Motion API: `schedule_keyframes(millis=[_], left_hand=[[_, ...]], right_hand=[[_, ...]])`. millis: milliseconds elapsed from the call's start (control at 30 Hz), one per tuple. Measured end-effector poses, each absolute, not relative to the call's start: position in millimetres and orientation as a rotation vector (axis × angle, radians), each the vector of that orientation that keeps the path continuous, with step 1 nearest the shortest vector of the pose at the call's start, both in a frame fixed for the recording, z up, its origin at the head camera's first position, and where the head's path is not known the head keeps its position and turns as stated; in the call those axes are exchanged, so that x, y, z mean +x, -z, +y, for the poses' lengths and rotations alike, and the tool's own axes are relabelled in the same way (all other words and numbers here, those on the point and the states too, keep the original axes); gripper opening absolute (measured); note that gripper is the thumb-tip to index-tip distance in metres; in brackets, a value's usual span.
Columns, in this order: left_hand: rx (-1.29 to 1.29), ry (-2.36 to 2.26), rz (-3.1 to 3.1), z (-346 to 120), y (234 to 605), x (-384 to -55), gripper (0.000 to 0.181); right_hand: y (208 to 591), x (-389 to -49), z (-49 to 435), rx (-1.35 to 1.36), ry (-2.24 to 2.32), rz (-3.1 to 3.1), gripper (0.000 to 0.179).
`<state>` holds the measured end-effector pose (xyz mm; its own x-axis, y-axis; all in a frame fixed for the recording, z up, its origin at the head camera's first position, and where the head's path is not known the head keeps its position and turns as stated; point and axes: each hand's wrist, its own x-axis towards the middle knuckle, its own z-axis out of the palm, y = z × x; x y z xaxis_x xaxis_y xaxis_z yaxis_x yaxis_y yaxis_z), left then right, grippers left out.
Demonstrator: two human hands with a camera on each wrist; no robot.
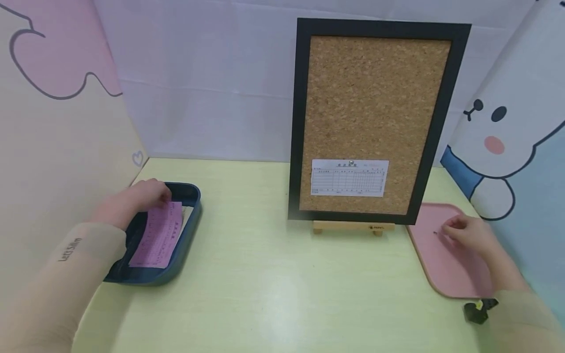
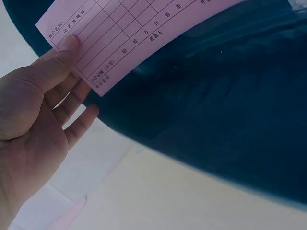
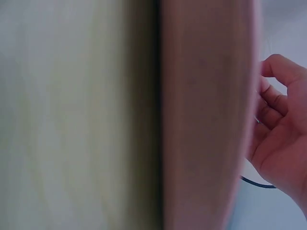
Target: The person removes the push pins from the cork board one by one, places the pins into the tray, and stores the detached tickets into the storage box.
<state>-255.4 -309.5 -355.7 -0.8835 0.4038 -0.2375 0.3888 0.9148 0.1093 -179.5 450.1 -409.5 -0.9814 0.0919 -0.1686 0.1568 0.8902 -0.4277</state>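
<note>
The left hand (image 1: 143, 195) pinches pink paper (image 1: 156, 238) in the blue box (image 1: 152, 280). The right hand (image 1: 469, 236) is over the pink tray (image 1: 441, 267), maybe holding something, I can't tell. Pale paper (image 1: 187, 214) underneath could stick and come too

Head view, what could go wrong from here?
The pink slip, pinched near one end by the left hand, might crease or tear. The pale paper beneath could come along with it. The tiny dark item by the right hand could easily be fumbled.
</note>
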Motion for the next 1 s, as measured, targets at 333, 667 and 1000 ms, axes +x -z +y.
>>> schedule_keyframes(millis=[333, 667, 1000], left_hand=[[0.503, -0.127, 2.780, -305.3, 366.5, -259.0, 0.006], [0.459, -0.187, 2.774, -300.5, 371.6, -261.8, 0.013], [0.531, -0.155, 2.814, -300.1, 371.5, -258.9, 0.015]], right_hand=[[408.3, -192.5, 455.6, 0.143, 0.634, 2.832, 0.044], [409.3, -193.9, 462.4, 0.109, 0.588, 2.807, 0.044], [409.5, -192.8, 462.7, 0.086, 0.583, 2.810, 0.046]])
